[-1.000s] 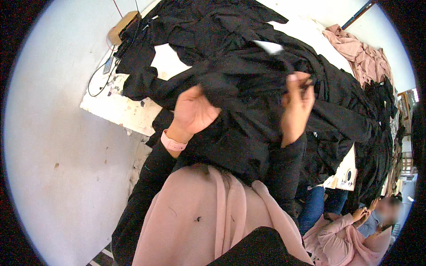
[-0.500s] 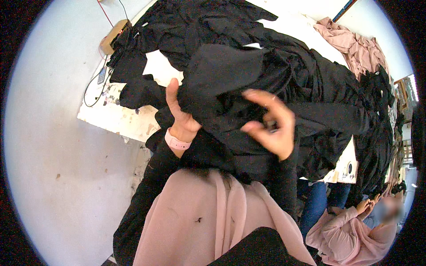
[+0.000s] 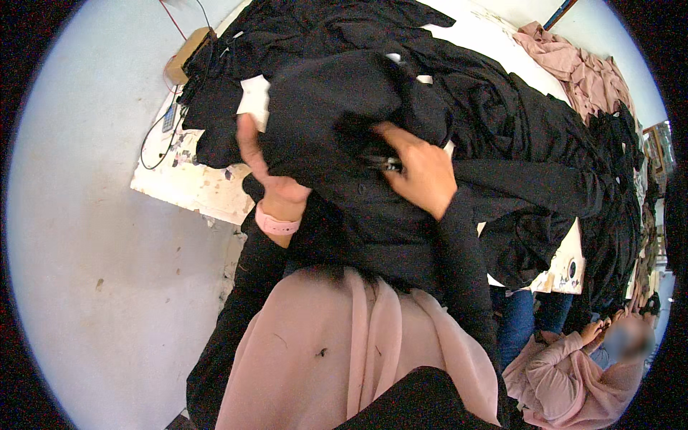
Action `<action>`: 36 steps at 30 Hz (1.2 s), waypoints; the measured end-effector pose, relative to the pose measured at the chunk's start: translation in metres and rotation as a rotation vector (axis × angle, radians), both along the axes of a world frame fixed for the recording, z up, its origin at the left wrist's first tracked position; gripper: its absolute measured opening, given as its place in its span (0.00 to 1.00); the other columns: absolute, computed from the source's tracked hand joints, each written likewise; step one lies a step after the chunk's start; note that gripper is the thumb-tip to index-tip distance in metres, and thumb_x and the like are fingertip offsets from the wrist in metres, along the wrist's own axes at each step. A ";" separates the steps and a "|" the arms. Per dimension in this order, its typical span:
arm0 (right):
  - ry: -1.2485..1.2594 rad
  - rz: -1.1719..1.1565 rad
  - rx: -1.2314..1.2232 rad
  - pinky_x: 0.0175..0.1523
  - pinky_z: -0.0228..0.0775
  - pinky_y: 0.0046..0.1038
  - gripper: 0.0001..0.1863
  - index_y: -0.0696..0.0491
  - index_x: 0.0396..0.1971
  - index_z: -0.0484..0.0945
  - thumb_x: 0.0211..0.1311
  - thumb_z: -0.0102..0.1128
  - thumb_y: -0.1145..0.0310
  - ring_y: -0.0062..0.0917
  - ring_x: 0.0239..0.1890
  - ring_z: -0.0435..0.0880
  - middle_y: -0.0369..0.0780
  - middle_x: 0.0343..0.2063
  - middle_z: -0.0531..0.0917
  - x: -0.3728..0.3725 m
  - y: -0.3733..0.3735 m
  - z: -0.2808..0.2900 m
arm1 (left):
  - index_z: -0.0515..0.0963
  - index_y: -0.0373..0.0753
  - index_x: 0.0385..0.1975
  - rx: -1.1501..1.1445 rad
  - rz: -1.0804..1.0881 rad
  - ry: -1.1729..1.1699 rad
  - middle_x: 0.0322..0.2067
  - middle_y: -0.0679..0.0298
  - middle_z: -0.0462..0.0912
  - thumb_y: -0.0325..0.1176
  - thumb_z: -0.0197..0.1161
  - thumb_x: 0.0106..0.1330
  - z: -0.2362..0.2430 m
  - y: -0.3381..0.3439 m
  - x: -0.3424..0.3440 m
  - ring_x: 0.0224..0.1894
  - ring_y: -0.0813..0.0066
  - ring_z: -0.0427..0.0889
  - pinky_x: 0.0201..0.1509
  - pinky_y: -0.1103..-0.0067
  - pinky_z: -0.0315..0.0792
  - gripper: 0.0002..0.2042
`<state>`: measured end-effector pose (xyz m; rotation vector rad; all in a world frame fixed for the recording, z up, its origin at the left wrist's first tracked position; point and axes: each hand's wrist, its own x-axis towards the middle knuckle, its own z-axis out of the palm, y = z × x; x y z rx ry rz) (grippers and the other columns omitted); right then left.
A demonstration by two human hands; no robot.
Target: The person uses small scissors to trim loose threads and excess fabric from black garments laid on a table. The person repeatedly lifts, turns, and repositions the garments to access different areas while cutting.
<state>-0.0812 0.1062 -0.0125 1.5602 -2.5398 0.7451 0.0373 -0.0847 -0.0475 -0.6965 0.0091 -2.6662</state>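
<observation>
A black garment (image 3: 330,93) is spread in folds before me. My left hand (image 3: 276,172), pink strap on the wrist, is at its left edge with one finger stretched upward along the cloth; the other fingers are hidden by fabric. My right hand (image 3: 419,172) is on the garment's middle, index finger reaching into a fold, the other fingers curled around a small dark metal tool (image 3: 388,164), perhaps thread snips.
More black clothing (image 3: 530,129) covers the white worktable (image 3: 165,186), with a pink fabric pile (image 3: 566,72) at back right. A tan box (image 3: 185,57) with wires sits back left, beside a wall (image 3: 86,236). A co-worker in pink (image 3: 566,380) is at lower right, near another person.
The black cloth at the middle has risen and shifted farther back. My left hand has moved leftward with a finger extended; my right hand has moved leftward over the garment, with the metal tool showing.
</observation>
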 end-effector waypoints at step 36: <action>-0.525 -0.320 -0.763 0.50 0.68 0.21 0.05 0.58 0.38 0.83 0.63 0.65 0.74 0.18 0.45 0.80 0.36 0.39 0.84 -0.029 0.070 0.005 | 0.79 0.46 0.24 -2.143 1.204 -0.318 0.26 0.72 0.77 0.41 0.78 0.48 0.053 -0.001 -0.022 0.37 0.71 0.76 0.51 0.72 0.62 0.13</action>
